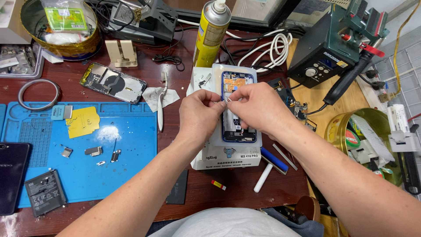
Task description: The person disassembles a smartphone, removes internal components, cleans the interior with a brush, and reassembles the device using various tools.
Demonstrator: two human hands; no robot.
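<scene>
I'm pinching 1 tiny pale part (pixel 229 100) between my left hand (pixel 199 115) and right hand (pixel 258 106), fingertips closed, over the opened phone (pixel 237 131).

Both hands meet over an opened phone (pixel 237 109) that lies face down on a white pad (pixel 228 153) on the table (pixel 184 79). The left hand (pixel 199 115) and the right hand (pixel 258 107) pinch a tiny pale part (pixel 228 100) between their fingertips, just above the phone's bared inside. A yellow spray can (pixel 211 33) stands behind the pad. To the left lie a blue mat (pixel 131 153) with small parts, a battery (pixel 44 192) and a second opened phone (pixel 113 82)
</scene>
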